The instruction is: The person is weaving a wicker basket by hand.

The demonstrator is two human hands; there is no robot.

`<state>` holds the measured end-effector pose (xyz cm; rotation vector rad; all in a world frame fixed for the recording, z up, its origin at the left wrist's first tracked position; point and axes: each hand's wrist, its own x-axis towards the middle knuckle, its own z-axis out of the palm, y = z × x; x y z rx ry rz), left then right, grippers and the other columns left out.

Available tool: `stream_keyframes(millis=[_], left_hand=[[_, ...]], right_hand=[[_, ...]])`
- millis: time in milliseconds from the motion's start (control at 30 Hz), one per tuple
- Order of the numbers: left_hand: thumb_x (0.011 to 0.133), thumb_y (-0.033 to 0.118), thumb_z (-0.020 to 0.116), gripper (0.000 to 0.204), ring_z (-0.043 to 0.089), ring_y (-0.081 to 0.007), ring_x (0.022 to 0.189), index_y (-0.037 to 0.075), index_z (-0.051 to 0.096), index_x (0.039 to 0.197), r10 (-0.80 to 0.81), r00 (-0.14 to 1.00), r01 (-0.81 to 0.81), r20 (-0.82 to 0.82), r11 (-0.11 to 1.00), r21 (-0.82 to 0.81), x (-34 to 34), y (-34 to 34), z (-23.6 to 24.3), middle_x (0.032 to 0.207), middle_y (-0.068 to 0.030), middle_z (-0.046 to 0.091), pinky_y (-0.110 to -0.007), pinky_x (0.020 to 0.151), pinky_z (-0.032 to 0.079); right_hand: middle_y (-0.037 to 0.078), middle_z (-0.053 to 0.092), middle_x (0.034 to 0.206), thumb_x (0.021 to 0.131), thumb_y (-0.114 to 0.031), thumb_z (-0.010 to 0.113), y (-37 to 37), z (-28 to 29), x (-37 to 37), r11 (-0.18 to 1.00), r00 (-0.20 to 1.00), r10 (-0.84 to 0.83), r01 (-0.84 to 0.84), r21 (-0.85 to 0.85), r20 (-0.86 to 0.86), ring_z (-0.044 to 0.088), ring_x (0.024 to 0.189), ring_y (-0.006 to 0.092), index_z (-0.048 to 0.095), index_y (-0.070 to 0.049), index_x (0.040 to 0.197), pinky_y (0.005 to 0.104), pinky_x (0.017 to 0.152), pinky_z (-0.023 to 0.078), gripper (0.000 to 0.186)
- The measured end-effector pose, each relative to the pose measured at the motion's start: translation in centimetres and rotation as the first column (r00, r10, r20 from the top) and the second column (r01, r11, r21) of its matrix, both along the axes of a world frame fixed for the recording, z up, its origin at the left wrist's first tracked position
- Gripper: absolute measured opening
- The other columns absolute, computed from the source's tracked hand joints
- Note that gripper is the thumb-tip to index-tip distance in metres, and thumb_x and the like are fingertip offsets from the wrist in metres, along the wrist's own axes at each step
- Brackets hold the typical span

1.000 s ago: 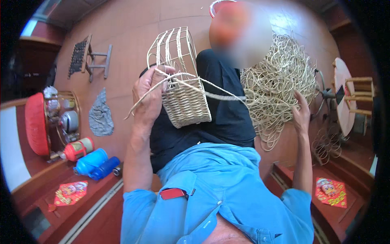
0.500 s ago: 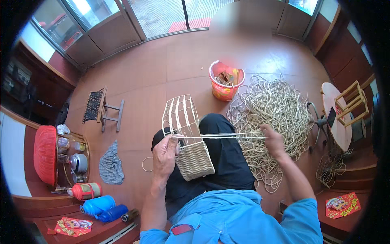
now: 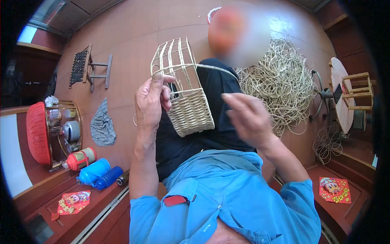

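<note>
Basket (image 3: 191, 114), tightly woven at the end nearer the wearer and bare frame at the far end, resting on the lap in dark trousers (image 3: 174, 152); the thighs seem to prop it, sparing the hands its weight. The left hand (image 3: 148, 101) is at the basket's left edge, its thumb and fingers apparently pinching a pale strand (image 3: 213, 67), probably to control it near the weave. The strand arcs across the frame towards the right knee. The right hand (image 3: 251, 120) hovers right of the basket, fingers partly bent but blurred; whether they grip anything cannot be told. Beyond it, a heap of cord (image 3: 280, 81) covers the floor (image 3: 130, 49), seemingly placed for easy reach.
</note>
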<state>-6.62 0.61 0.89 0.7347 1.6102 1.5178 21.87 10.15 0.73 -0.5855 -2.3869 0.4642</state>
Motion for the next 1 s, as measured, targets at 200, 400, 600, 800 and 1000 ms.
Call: stream_keyframes(millis=[200,400,600,800,1000], left_hand=[[0.116,0.048,0.057,0.054,0.061,-0.0066,0.057,-0.002,0.075,0.116,-0.013,0.999,0.013,0.043,1.000,0.001,0.2,-0.4,0.1,0.072,0.0023,0.061,-0.021,0.052,0.051],[0.116,0.047,0.056,0.054,0.071,-0.0113,0.069,-0.004,0.073,0.119,-0.042,0.997,0.035,0.060,0.993,0.113,0.2,2.9,2.3,0.081,-0.0015,0.067,-0.025,0.062,0.060],[0.116,0.044,0.057,0.053,0.075,-0.0158,0.075,-0.005,0.071,0.130,-0.206,0.974,0.210,-0.099,0.977,0.039,0.8,7.4,1.6,0.092,-0.0099,0.075,-0.030,0.071,0.063],[0.114,0.029,0.062,0.053,0.079,-0.0250,0.080,-0.001,0.053,0.157,0.039,0.946,-0.019,-0.321,0.998,0.066,2.4,3.3,3.0,0.100,-0.0151,0.077,-0.038,0.072,0.065],[0.107,0.012,0.063,0.076,0.076,-0.0489,0.098,0.000,0.025,0.171,-0.055,0.522,0.018,-0.851,0.998,-0.053,6.0,1.9,0.5,0.115,-0.0328,0.074,-0.054,0.084,0.061]], right_hand=[[0.015,0.064,0.132,0.097,-0.011,0.072,-0.7,-1.7,-5.2,0.994,0.990,0.102,-0.105,0.024,0.094,0.067,0.117,0.0307,0.059,0.002,0.150,0.0427,0.103,0.054,0.056],[0.018,0.060,0.134,0.100,-0.024,0.070,-1.1,-1.8,-5.6,0.983,0.963,0.098,-0.132,0.126,0.250,0.064,0.117,0.0303,0.049,0.007,0.159,0.0422,0.103,0.052,0.069],[0.017,0.058,0.126,0.101,-0.032,0.071,-1.0,-1.2,-6.5,0.987,0.942,0.082,-0.122,0.106,0.326,0.064,0.108,0.0300,0.049,0.007,0.157,0.0422,0.097,0.052,0.072],[0.016,0.059,0.118,0.101,-0.033,0.072,0.0,-1.6,-6.4,0.991,0.952,0.116,-0.129,0.027,0.283,0.064,0.104,0.0307,0.057,0.003,0.144,0.0428,0.090,0.052,0.058],[0.015,0.059,0.115,0.100,-0.029,0.073,0.1,-2.2,-6.4,0.990,0.968,0.138,-0.142,0.005,0.210,0.065,0.099,0.0307,0.057,-0.001,0.142,0.0427,0.088,0.052,0.053]])
